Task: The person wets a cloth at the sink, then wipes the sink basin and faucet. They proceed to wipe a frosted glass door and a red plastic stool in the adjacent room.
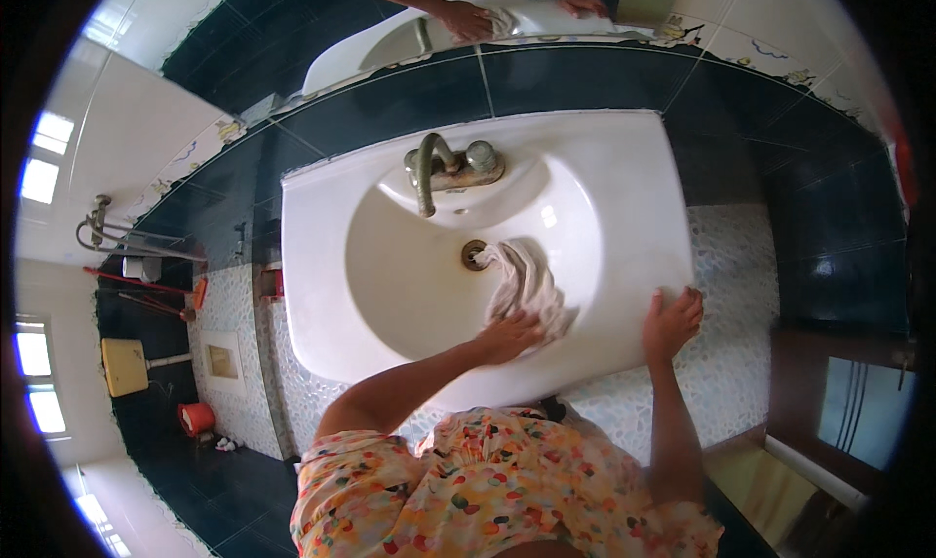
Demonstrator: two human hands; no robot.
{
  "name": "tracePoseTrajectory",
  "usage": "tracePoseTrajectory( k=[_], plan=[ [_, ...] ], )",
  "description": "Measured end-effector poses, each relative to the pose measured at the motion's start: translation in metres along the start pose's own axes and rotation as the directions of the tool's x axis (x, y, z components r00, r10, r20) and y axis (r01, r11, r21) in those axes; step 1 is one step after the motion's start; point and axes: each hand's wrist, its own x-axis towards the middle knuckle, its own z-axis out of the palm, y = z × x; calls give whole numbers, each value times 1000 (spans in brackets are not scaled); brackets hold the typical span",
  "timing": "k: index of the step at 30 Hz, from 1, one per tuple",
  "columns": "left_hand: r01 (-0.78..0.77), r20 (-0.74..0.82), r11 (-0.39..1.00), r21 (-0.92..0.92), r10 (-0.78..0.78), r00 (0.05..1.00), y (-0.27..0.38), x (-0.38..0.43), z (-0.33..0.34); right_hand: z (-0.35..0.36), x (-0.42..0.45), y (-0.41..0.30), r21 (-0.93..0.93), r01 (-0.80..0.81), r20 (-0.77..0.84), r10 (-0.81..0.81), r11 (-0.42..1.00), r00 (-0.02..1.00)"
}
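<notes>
A white washbasin (322,339) fills the middle of the view. Against the inner front right wall of its bowl, my left hand (514,334) presses on a crumpled whitish cloth (521,280). The cloth's far end reaches the metal drain (472,254) and covers part of it. My right hand (671,320) rests at the basin's right front edge, thumb apart from the fingers, holding nothing. Behind the bowl stands a tarnished faucet (426,178) with a curved spout and a round knob (480,156). No water is seen running from it.
Dark tiles (570,83) line the wall behind the basin, below a mirror (241,39) reflecting the hands. Pebble-patterned floor (731,265) shows on both sides. At left are a hand shower (99,211), a yellow cistern (124,368), a squat toilet (221,360) and a red bucket (196,419).
</notes>
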Motion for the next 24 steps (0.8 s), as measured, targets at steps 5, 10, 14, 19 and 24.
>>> tracePoseTrajectory(
  k=[5, 10, 14, 19, 24],
  plan=[
    [148, 169, 877, 457, -249, 954, -59, -118, -51, -2, 2, 2, 1, -4, 20, 4, 1000, 1000],
    [622, -258, 542, 566, -599, 758, -149, -124, -139, -4, 1, -4, -11, 35, 4, -35, 999, 999],
    [733, -576, 389, 559, -454, 680, -135, -98, -131, 0, -1, 3, -31, 30, -2, -30, 999, 1000],
    [655, -345, 524, 545, -571, 745, -62, -84, -70, 2, 0, 6, -3, 46, -13, -47, 999, 999],
    [407, 286, 874, -265, -332, 899, -4, -41, -34, 1, -1, 0, -40, 42, -59, -45, 998, 997]
  ],
)
